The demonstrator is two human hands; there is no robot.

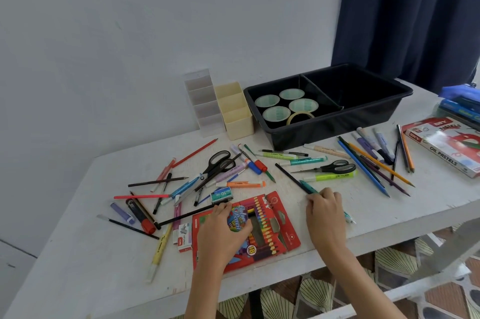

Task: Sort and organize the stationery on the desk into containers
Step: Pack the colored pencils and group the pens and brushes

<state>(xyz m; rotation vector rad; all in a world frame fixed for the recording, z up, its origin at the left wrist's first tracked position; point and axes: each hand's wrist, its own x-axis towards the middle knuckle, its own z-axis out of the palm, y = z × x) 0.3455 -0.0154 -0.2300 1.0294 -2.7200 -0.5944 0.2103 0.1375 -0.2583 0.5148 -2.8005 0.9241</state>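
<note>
Pens, pencils, highlighters and markers lie scattered over the white desk [78, 253]. My left hand [223, 230] rests flat on a red pack of colour pencils [270, 228] at the front edge, its fingertips near a small green staples box [221, 195]. My right hand [324, 212] curls its fingers over a teal pen [307, 187] that runs under the palm. At the back stands a black two-part tray [368, 121]; its left part holds several tape rolls [276, 113]. Next to it are a cream organiser [235, 111] and a clear organiser [202, 103].
Two pairs of scissors [218, 163] [330, 167] lie among the pens. An oil pastels box [446, 144] and blue items [459, 100] sit at the right. A dark curtain [415, 20] hangs behind; a wall stands at the back.
</note>
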